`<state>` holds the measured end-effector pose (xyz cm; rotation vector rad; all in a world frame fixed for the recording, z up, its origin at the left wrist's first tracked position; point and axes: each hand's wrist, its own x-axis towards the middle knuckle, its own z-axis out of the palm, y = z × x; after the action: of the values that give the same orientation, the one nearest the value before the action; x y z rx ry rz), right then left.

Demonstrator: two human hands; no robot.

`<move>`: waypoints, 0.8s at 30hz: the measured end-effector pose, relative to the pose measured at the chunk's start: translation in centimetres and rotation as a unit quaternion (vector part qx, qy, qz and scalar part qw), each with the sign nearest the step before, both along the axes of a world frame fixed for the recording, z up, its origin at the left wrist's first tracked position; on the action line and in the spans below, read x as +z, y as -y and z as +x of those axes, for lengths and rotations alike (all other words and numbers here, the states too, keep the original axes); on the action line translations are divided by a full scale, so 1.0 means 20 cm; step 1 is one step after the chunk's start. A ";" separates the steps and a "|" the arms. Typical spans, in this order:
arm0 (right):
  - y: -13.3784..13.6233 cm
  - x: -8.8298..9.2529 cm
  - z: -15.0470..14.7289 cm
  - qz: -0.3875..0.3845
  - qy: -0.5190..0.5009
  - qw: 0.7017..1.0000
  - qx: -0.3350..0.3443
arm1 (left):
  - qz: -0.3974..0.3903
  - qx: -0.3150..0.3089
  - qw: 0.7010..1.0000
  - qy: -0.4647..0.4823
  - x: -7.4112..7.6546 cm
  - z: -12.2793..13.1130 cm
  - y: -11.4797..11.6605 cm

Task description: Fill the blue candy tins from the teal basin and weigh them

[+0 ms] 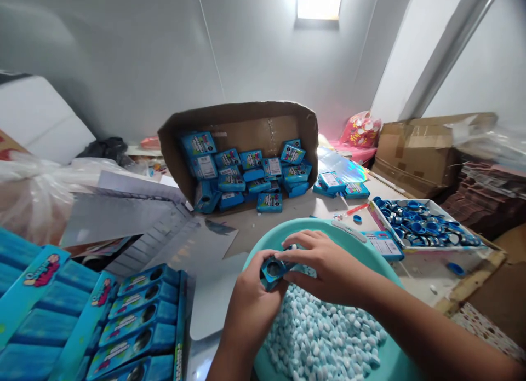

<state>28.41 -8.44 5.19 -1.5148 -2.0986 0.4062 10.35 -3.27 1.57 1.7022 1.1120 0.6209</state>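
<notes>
My left hand (257,293) is wrapped round a small blue box (274,268) with a round dark window, tilted over a turquoise tub (267,230). From the right, my right hand (316,258) reaches across with its fingers curled onto the box's far end. Those fingertips partly hide that end, and something small and pale shows among them. Below both hands, pale blue and white candies (324,332) fill the tub.
Behind the tub, a cardboard carton (238,129) lies tipped with blue boxes inside. A shallow tray (435,249) of blue caps stands at right. Display trays of blue boxes (127,342) sit at lower left. More blue boxes (355,190) lie beside the carton.
</notes>
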 end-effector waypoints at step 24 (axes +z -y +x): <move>-0.01 -0.02 -0.18 -0.231 0.232 0.944 0.039 | 0.196 0.270 0.942 0.025 0.18 -0.31 -0.04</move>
<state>24.88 -8.25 4.73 -1.9482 -2.5590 0.6612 4.21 -2.46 5.15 1.6901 1.5072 1.2939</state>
